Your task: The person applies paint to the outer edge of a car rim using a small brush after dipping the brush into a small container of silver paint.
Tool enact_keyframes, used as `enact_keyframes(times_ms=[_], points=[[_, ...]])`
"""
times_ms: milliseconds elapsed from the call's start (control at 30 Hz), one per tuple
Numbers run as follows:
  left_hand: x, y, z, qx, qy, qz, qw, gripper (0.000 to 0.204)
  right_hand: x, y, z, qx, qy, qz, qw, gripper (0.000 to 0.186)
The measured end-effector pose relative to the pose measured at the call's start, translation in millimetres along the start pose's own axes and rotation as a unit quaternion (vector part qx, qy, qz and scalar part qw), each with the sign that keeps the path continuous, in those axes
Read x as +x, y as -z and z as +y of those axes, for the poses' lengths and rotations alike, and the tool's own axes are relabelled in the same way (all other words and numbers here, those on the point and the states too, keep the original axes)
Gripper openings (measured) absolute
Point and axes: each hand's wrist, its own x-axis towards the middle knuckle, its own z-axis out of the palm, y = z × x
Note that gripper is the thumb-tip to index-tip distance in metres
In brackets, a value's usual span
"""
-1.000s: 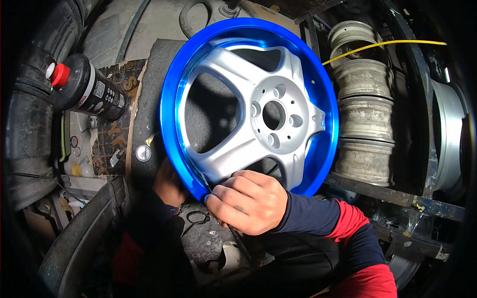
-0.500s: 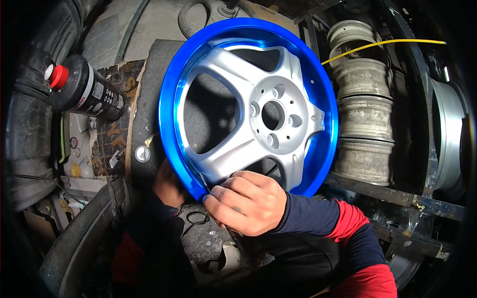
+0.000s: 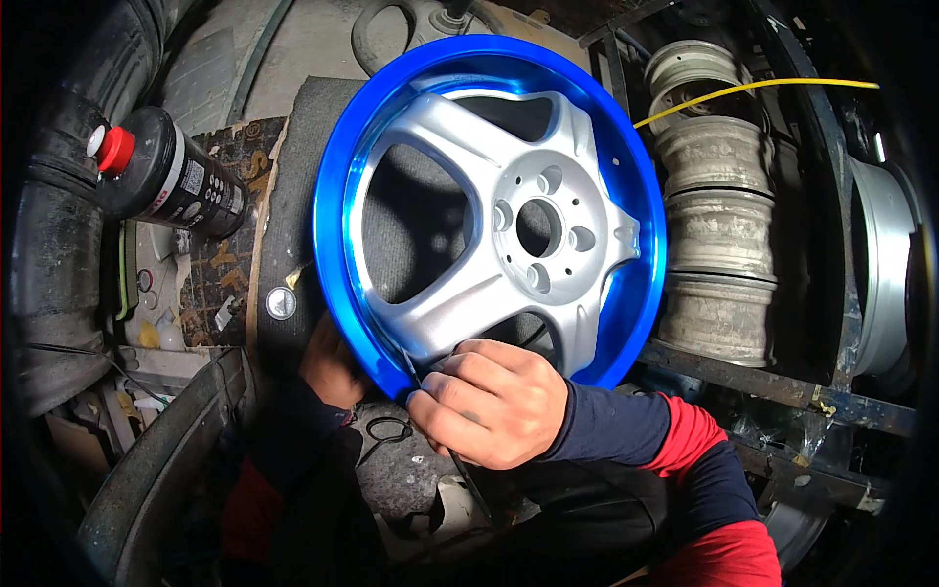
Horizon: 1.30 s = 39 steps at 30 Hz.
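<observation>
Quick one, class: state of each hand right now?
Left hand: beside the wheel, fingers hidden; grip can't be told.
Right hand: closed on a thin dark tool.

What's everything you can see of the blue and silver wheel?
The wheel, apparently metal, has a glossy blue rim, silver spokes and a hub with a centre hole ringed by smaller ones. It faces up over a dark grey mat. The right hand, holding a thin tool, is at its near edge; whether the left hand touches it is hidden.

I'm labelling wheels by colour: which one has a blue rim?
The wheel at the right hand: blue rim, silver spokes. The stacked wheels to its right are dull grey.
</observation>
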Motion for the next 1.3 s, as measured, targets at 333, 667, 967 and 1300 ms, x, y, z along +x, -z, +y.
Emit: enact_keyframes(times_ms=[333,667,967,1300], points=[[0,-2,-2,0.006,-0.002,0.006,1.000,0.056,0,-2,0,0.005,0.000,0.027,1.000,0.025],[-3,-7,-14,0.015,-0.014,-0.013,1.000,0.057,0,-2,1,0.023,0.003,0.030,0.999,0.024],[-7,1,-10,0.003,0.015,-0.020,1.000,0.056,5,-2,-2,0.030,0.003,0.034,0.999,0.023],[-1,-6,-7,0.014,-0.001,-0.019,1.000,0.058,1,-4,0,0.021,0.001,0.047,0.999,0.024]])
